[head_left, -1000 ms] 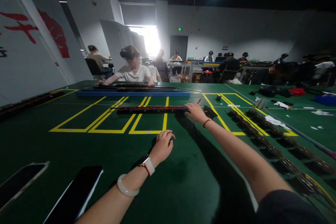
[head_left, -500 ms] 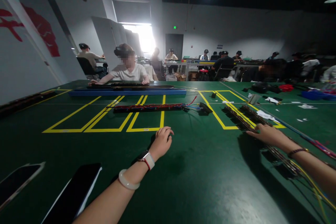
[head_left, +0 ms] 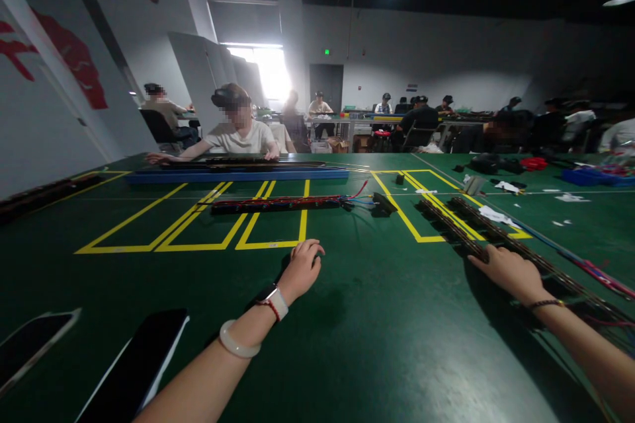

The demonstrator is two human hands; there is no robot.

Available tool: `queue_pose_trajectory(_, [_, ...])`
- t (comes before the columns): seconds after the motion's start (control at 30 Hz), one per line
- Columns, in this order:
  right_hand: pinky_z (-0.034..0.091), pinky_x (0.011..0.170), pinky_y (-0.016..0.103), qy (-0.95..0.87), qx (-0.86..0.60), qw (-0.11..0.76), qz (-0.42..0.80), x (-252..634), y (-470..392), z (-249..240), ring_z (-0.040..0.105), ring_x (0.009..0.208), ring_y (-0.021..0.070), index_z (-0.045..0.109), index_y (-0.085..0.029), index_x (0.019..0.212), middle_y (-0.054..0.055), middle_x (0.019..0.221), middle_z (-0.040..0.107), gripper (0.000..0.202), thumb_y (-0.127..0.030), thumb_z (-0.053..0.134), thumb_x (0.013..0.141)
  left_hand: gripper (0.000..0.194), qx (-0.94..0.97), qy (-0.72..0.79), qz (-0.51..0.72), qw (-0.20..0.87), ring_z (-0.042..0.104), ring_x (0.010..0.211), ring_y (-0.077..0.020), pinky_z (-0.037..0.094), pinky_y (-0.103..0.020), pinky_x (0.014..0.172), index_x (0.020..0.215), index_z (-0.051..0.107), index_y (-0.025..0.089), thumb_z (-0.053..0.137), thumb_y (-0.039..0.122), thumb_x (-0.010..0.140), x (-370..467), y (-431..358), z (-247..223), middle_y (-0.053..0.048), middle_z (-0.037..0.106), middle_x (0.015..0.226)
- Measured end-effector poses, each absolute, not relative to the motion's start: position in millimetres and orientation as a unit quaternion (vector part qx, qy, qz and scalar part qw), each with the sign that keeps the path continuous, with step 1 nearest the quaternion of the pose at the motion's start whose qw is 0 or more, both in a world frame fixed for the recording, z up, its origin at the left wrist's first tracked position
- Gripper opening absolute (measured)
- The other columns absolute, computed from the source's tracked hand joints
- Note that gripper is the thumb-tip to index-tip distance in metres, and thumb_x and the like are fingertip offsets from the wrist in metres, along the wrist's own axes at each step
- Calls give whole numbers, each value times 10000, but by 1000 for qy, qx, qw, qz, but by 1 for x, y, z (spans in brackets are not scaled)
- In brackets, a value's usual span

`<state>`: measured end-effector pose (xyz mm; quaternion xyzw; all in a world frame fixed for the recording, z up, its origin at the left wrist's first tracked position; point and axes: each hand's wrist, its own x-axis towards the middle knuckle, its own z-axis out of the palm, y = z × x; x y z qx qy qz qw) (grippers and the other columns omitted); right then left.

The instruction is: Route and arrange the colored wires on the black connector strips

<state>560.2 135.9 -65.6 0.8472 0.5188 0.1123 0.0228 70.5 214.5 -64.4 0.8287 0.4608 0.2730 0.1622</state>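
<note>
My right hand [head_left: 510, 272] is closed over the near visible part of a long, narrow dark strip [head_left: 449, 228] on the right of the green table; the fingertips are partly hidden. A second, similar strip [head_left: 489, 223] runs alongside it, passing beyond my forearm. My left hand [head_left: 302, 269] rests on the tabletop, fingers loosely bent and slightly apart, with nothing in it. Beyond that hand lies a dark strip bearing red and blue wires [head_left: 278, 203], with a black connector-like end piece [head_left: 383, 205] at its right.
Two phones, one black-screened [head_left: 141, 363], lie at the lower left. Yellow tape [head_left: 198, 248] marks rectangles on the green table [head_left: 377, 330]. Across it, a co-worker [head_left: 243, 135] sits behind a long blue holder [head_left: 238, 176]. White scraps [head_left: 496, 215] and a blue tray [head_left: 590, 176] are on the right.
My right arm has shifted lower over the near strip, and the yellow wires beside it are mostly out of sight. My left hand stays put. The co-worker's hand has moved to the left.
</note>
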Motion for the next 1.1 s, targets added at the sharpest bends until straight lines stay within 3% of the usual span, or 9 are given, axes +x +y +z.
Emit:
queue_pose_trajectory(0.2, [457,661,383,529,843,-91,43,572,143,-68,602,794,283,674,-179,803,137,904,600,385,-513,486,765,215,830,456,279,157,432,1209,-229,335,-477,1039,958,593,191,401,161,865,71,214,-63,-81,528,1190])
queue_pose_trajectory(0.33, [455,705,408,561,814,-116,98,565,141,-52,585,792,297,659,-201,771,142,855,593,318,-480,508,754,209,830,457,280,154,443,1198,-223,349,-453,1028,959,590,196,410,154,861,71,213,-62,-78,527,1188])
queue_pose_trajectory(0.5, [431,740,402,614,756,-169,151,531,143,-14,558,787,284,597,-196,755,141,837,586,269,-458,533,765,214,839,443,284,140,450,1188,-209,354,-421,1018,966,584,197,399,152,867,71,211,-62,-69,537,1173])
queue_pose_trajectory(0.67, [435,733,333,703,674,-211,82,468,165,10,546,793,226,594,-190,755,90,841,569,248,-436,565,752,209,879,378,277,92,512,1060,-189,386,-361,947,1000,560,175,395,162,873,77,201,-56,-63,586,1076])
queue_pose_trajectory(0.97, [412,732,256,829,528,-174,-62,296,227,-9,522,782,160,638,-151,775,63,861,558,106,-245,640,727,157,961,159,225,-25,541,723,-155,351,-310,619,922,566,151,440,201,842,108,150,-48,-40,600,786])
queue_pose_trajectory(1.1, [403,730,249,868,469,-136,-90,226,253,-19,523,793,158,673,-145,819,73,896,561,178,-302,661,736,123,973,63,208,-74,486,619,-145,290,-319,545,844,535,154,467,256,838,115,136,-48,-20,558,682])
